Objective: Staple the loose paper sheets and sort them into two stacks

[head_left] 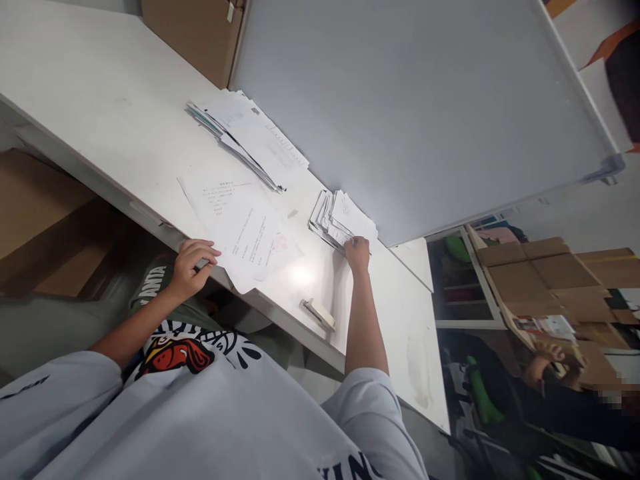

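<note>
The view is tilted hard, so the white desk [100,100] runs diagonally. My left hand [193,267] rests at the desk's near edge, fingers on the corner of a printed sheet of paper [240,227]. My right hand [357,252] is closed on the near end of a small stack of slips [340,217] that leans against the grey partition [425,113]. A bigger pile of documents [250,137] lies farther along the desk. A white stapler [319,312] sits at the desk edge between my arms.
Cardboard boxes [540,273] are stacked at the right by a shelf [465,287]. Another person's hand [543,363] holds a box there. A brown board [195,30] stands behind the desk.
</note>
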The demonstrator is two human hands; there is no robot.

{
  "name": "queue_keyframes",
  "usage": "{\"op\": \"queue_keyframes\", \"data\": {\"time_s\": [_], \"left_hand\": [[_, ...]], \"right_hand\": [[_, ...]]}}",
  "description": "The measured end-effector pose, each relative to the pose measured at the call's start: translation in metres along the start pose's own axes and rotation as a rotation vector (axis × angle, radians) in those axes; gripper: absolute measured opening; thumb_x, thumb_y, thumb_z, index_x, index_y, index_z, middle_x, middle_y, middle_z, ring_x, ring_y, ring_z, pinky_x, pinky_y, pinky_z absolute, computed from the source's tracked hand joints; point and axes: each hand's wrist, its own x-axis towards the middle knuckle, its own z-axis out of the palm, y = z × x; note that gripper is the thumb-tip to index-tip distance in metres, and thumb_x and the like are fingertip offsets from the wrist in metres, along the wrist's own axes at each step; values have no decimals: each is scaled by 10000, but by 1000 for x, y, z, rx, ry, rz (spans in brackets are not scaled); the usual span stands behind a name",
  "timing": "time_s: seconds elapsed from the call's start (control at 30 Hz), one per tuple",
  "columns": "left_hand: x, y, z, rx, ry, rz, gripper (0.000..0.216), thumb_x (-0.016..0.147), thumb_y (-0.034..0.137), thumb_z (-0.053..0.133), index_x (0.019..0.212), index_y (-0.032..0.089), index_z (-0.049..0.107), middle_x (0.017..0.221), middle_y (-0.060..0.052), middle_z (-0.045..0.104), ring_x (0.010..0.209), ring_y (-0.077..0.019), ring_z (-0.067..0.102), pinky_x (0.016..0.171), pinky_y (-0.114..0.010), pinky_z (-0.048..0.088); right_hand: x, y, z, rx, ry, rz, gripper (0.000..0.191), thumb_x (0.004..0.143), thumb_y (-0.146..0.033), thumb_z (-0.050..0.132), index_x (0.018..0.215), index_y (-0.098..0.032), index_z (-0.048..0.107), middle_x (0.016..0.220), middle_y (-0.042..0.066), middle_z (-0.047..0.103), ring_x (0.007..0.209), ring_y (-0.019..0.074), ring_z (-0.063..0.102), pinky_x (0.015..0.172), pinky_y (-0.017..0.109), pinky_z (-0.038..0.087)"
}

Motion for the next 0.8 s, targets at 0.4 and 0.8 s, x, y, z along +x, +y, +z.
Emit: {"op": "queue_keyframes", "data": {"time_s": [0.4, 0.8], "left_hand": [[-2, -3, -1, -7, -14, -15, 136, 818, 208, 542, 692, 224, 592, 813, -20, 732, 962, -243, 663, 889, -442, 483], [5, 0, -18, -111, -161, 16, 158, 859, 184, 550, 771, 224, 675, 896, -42, 744, 1005, -234, 652, 902, -404, 504]], "right_hand": [[-6, -6, -5, 35, -91, -22, 493, 781, -326, 493, 1234, -145, 569, 1347, 203, 485, 1238, 337, 474, 1055, 506, 375], [-146, -32, -81, 370, -359, -61, 545, 878, -554, 556, 1361, -303, 544, 1496, 60, 479, 1384, 267, 427, 1147, 475, 333]]}}
